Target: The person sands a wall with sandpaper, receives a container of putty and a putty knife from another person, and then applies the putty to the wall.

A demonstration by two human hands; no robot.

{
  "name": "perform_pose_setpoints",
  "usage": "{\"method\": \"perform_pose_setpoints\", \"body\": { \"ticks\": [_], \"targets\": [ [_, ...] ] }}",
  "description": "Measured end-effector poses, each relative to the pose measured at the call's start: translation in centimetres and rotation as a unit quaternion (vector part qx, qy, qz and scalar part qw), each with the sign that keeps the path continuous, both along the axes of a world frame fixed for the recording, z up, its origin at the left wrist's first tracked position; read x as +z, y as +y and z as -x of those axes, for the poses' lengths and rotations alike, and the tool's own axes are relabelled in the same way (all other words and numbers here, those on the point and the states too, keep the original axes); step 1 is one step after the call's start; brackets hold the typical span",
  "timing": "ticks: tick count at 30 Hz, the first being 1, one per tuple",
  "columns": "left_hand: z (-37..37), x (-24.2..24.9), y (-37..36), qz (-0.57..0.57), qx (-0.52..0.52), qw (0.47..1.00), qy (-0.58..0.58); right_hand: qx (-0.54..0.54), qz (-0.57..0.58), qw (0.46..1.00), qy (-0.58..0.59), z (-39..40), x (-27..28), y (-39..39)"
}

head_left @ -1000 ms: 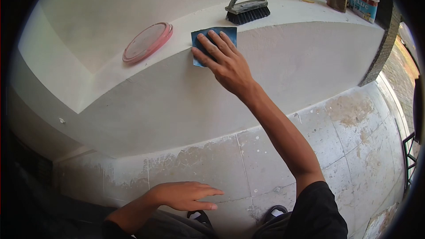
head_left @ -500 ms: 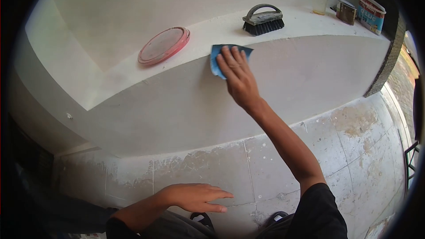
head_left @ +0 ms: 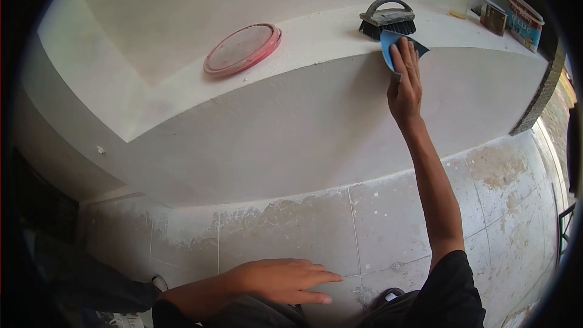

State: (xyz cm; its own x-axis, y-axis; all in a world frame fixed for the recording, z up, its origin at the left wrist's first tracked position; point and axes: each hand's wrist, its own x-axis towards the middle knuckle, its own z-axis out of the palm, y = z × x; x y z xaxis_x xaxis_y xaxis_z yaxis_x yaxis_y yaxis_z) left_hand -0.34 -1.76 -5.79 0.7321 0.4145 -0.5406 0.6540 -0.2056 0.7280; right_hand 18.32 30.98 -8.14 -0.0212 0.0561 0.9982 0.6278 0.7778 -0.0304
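My right hand (head_left: 405,85) presses a bent sheet of sandpaper (head_left: 388,48), blue on one face and dark on the other, against the top edge of the white ledge wall (head_left: 291,121). Its fingers lie over the sheet, just below a black-bristled scrub brush (head_left: 388,19) with a grey, paint-marked handle. Low in the view, my left hand (head_left: 288,280) hovers above the floor with fingers stretched out, holding nothing.
On the ledge lies a round pink-rimmed lid (head_left: 243,50). A clear plastic cup (head_left: 460,5), a small tin (head_left: 493,17) and a labelled tub (head_left: 525,22) stand at the far right. Paint stains mark the tiled floor (head_left: 291,228). Another person's leg (head_left: 100,282) shows at lower left.
My right hand has slid the sandpaper rightwards along the ledge edge, from between lid and brush to below the brush. The left hand stays low, shifted slightly right in view.
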Motion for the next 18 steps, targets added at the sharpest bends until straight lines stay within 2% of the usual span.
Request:
{"method": "perform_pose_setpoints", "body": {
  "ticks": [2,3,4,6,9,12,15,18],
  "targets": [
    [-0.9,-0.3,0.4,-0.013,-0.012,1.0,0.012,0.024,0.013,0.995,0.1,1.3,0.0,-0.2],
    [-1.5,-0.4,0.6,0.016,-0.03,0.999,0.011,0.034,0.024,0.988,0.149,3.1,0.2,-0.9],
    [-2.2,-0.6,0.9,0.045,-0.051,0.998,0.008,0.053,0.047,0.987,0.145,4.3,0.6,-2.0],
    [-2.9,-0.9,1.5,0.055,-0.07,0.996,0.012,0.105,0.039,0.99,0.081,6.8,0.6,-3.1],
    [-3.1,-1.8,1.9,0.056,-0.08,0.995,0.02,0.106,0.01,0.994,-0.038,8.8,0.1,-4.7],
    [-2.5,-2.0,1.6,0.032,-0.056,0.998,0.02,0.151,0.004,0.986,-0.076,7.6,0.0,-4.4],
    [-1.8,-0.8,0.7,0.019,-0.015,0.999,0.023,0.003,-0.03,0.999,-0.023,2.1,0.9,-0.7],
    [-1.1,0.1,-0.2,0.016,0.004,1.0,0.025,-0.083,-0.011,0.99,0.113,-5.2,0.4,2.8]
  ]
}}
